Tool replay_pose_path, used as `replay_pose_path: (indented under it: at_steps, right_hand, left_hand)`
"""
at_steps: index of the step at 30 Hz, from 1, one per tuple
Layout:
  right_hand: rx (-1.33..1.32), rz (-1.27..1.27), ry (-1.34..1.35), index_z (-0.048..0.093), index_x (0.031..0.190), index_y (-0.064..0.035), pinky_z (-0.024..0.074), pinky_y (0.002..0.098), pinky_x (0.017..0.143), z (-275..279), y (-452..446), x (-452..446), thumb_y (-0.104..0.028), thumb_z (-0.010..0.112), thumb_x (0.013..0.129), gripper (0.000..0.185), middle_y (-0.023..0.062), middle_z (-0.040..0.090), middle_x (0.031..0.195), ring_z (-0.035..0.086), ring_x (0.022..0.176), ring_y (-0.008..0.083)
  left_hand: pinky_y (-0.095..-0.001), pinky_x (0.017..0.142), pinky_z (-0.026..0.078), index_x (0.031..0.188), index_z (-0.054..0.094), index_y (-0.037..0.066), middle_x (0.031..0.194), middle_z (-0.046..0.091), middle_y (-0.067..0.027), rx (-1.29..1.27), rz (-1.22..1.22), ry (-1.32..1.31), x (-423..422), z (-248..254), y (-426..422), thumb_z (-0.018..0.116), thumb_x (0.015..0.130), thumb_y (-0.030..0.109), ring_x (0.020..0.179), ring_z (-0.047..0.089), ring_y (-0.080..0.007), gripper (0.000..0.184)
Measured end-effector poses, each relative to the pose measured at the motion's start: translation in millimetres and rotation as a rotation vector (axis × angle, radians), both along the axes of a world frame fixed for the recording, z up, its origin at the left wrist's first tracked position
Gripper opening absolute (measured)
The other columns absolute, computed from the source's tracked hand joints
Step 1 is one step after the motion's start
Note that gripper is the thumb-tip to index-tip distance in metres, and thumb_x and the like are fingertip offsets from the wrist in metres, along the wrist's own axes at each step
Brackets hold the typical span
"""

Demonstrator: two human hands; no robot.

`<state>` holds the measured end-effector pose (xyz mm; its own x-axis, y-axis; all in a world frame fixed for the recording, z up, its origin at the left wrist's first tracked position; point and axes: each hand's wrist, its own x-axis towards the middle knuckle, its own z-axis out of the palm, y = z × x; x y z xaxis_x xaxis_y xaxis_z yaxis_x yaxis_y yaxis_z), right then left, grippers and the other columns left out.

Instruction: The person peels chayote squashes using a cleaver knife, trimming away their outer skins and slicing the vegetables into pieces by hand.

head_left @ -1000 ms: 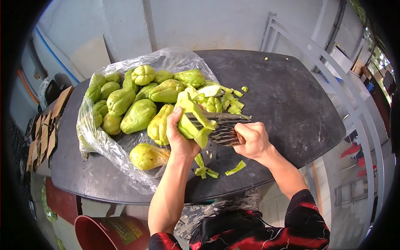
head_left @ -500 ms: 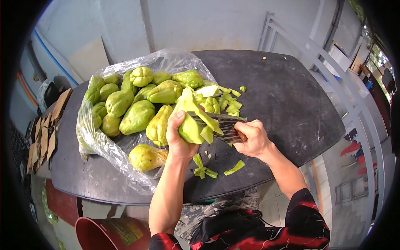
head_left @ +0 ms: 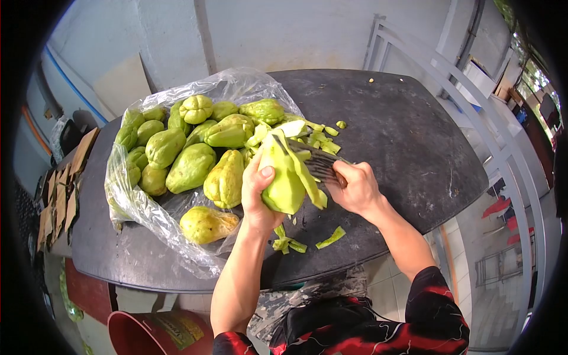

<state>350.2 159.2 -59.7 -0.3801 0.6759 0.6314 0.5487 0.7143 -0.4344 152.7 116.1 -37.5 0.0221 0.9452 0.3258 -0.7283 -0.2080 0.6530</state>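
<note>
My left hand [head_left: 259, 201] is wrapped round a partly peeled chayote [head_left: 280, 186], pale green and held upright above the table. My right hand [head_left: 356, 188] grips the handle of a knife [head_left: 319, 161], its dark blade lying against the upper right side of the chayote. A long strip of peel [head_left: 305, 177] hangs down beside the fruit, in front of part of the blade. Behind the chayote, cut peelings [head_left: 322, 142] lie in a heap. More peel scraps [head_left: 286, 241] rest on the table below my hands.
Several whole chayotes [head_left: 192, 168] lie on a clear plastic bag [head_left: 139, 204] at the left of the dark table [head_left: 402, 154]. One yellowish chayote [head_left: 204, 225] sits nearest me. A red bucket [head_left: 133, 331] stands on the floor at lower left; a grey metal railing [head_left: 503, 154] runs along the right.
The knife has moved up toward the top of the chayote. The peel strip now hangs lower along its right side, and the fruit is turned more upright in my left hand.
</note>
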Motion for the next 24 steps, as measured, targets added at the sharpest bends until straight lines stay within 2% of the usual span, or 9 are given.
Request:
replay_pose_path:
  at_steps: [4, 5, 7, 9, 12, 15, 17, 19, 24]
  right_hand:
    - [-0.080, -0.120, -0.064, 0.058, 0.072, -0.0001, 0.0501, 0.0402, 0.053, -1, 14, 9, -0.010, 0.071, 0.076, 0.016, 0.0143, 0.062, 0.060, 0.066, 0.057, 0.0336]
    - [-0.127, -0.152, -0.045, 0.059, 0.072, 0.0008, 0.0497, 0.0405, 0.054, 1, 13, 10, -0.012, 0.070, 0.079, 0.018, 0.0153, 0.063, 0.061, 0.066, 0.057, 0.0341]
    - [-0.252, -0.174, 0.026, 0.060, 0.072, 0.0025, 0.0485, 0.0399, 0.054, 10, 10, 6, -0.016, 0.066, 0.085, 0.024, 0.0169, 0.063, 0.061, 0.066, 0.057, 0.0344]
    - [-0.308, -0.184, 0.023, 0.060, 0.072, 0.0026, 0.0483, 0.0396, 0.054, 7, 17, 5, -0.017, 0.066, 0.086, 0.025, 0.0173, 0.063, 0.061, 0.066, 0.057, 0.0344]
    - [-0.333, -0.215, 0.005, 0.060, 0.072, 0.0013, 0.0490, 0.0393, 0.053, 4, 15, 3, -0.016, 0.067, 0.084, 0.022, 0.0155, 0.063, 0.061, 0.065, 0.054, 0.0326]
    - [0.058, -0.064, -0.060, 0.052, 0.067, -0.0051, 0.0509, 0.0379, 0.051, 0, 5, -1, -0.009, 0.071, 0.072, 0.020, 0.0080, 0.062, 0.058, 0.065, 0.053, 0.0278]
    - [0.243, 0.044, -0.100, 0.046, 0.064, -0.0087, 0.0462, 0.0355, 0.048, 0, -1, -4, -0.005, 0.068, 0.063, 0.022, 0.0052, 0.055, 0.054, 0.059, 0.050, 0.0246]
    - [0.439, 0.143, -0.096, 0.043, 0.062, -0.0096, 0.0395, 0.0332, 0.046, 4, -5, -9, -0.005, 0.065, 0.059, 0.023, 0.0039, 0.046, 0.052, 0.052, 0.046, 0.0229]
    - [0.537, 0.157, -0.165, 0.042, 0.061, -0.0100, 0.0368, 0.0317, 0.045, 4, -14, -14, -0.010, 0.063, 0.060, 0.021, 0.0039, 0.044, 0.052, 0.049, 0.045, 0.0208]
  left_hand:
    - [-0.0353, 0.078, 0.056, 0.141, 0.041, -0.001, 0.110, 0.061, -0.0172, 0.004, -0.115, -0.025, -4, -5, -1, 0.065, 0.080, 0.041, 0.097, 0.064, -0.0235, 0.078]
    - [-0.0402, 0.081, 0.055, 0.138, 0.046, 0.003, 0.110, 0.061, -0.0166, 0.005, -0.151, -0.103, -3, -7, 2, 0.063, 0.082, 0.042, 0.097, 0.064, -0.0247, 0.070]
    - [-0.0407, 0.081, 0.052, 0.138, 0.047, 0.003, 0.109, 0.061, -0.0156, -0.092, -0.070, -0.196, 0, -3, 5, 0.059, 0.085, 0.045, 0.096, 0.062, -0.0253, 0.069]
    - [-0.0416, 0.084, 0.048, 0.135, 0.051, 0.003, 0.104, 0.061, -0.0143, -0.213, 0.003, -0.326, -5, -6, 8, 0.055, 0.091, 0.049, 0.095, 0.058, -0.0258, 0.064]
    - [-0.0409, 0.084, 0.048, 0.133, 0.052, 0.002, 0.102, 0.062, -0.0142, -0.252, 0.047, -0.362, -13, -15, 15, 0.057, 0.091, 0.049, 0.095, 0.059, -0.0256, 0.063]
    - [-0.0438, 0.087, 0.050, 0.122, 0.057, 0.002, 0.102, 0.064, -0.0137, -0.341, 0.158, -0.376, -5, -1, 13, 0.060, 0.090, 0.050, 0.099, 0.061, -0.0280, 0.057]
    - [-0.0450, 0.088, 0.051, 0.118, 0.059, 0.002, 0.100, 0.065, -0.0137, -0.433, 0.253, -0.396, -3, 4, 9, 0.061, 0.090, 0.050, 0.098, 0.063, -0.0294, 0.056]
    - [-0.0448, 0.088, 0.053, 0.108, 0.061, 0.001, 0.097, 0.066, -0.0137, -0.374, -0.032, -0.338, -10, -2, 3, 0.064, 0.087, 0.052, 0.096, 0.065, -0.0309, 0.055]
    - [-0.0433, 0.081, 0.056, 0.100, 0.064, -0.001, 0.095, 0.067, -0.0142, -0.419, -0.150, -0.533, -9, -4, 6, 0.063, 0.085, 0.058, 0.095, 0.067, -0.0295, 0.061]
